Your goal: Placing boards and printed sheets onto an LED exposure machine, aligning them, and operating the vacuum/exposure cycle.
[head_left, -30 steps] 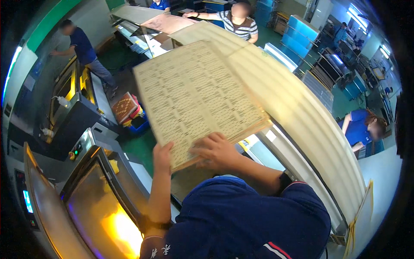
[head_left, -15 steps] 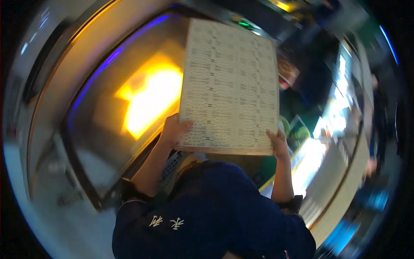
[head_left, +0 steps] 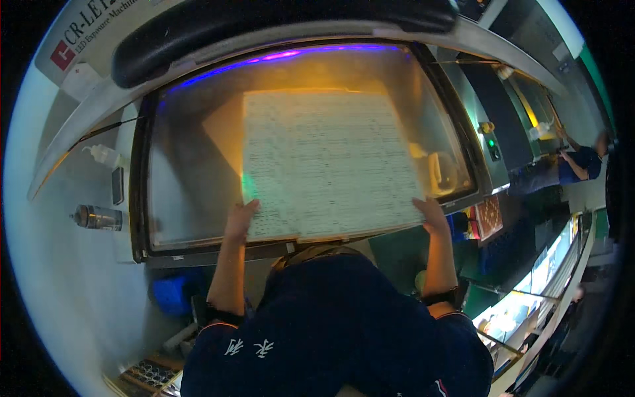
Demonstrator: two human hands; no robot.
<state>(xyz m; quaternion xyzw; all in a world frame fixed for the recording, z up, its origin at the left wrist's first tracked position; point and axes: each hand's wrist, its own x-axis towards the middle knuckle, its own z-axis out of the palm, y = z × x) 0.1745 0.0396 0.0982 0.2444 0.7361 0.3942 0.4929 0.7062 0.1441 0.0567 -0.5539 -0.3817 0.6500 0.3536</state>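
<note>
Lettering I can see: machine lid, far upper left, pale surface. Two slanted lines of dark print, big characters above, smaller below, with a red square logo bearing a white mark at their left end. Not copying the wording. My navy shirt: two white characters on the left chest. Pale panel I'm holding: rows of fine dark marks across its face, too small for me to read.

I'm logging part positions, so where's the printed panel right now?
In the head view, the printed panel is central, held between the left hand and the right hand, overlapping the black-framed machine bed.
</note>
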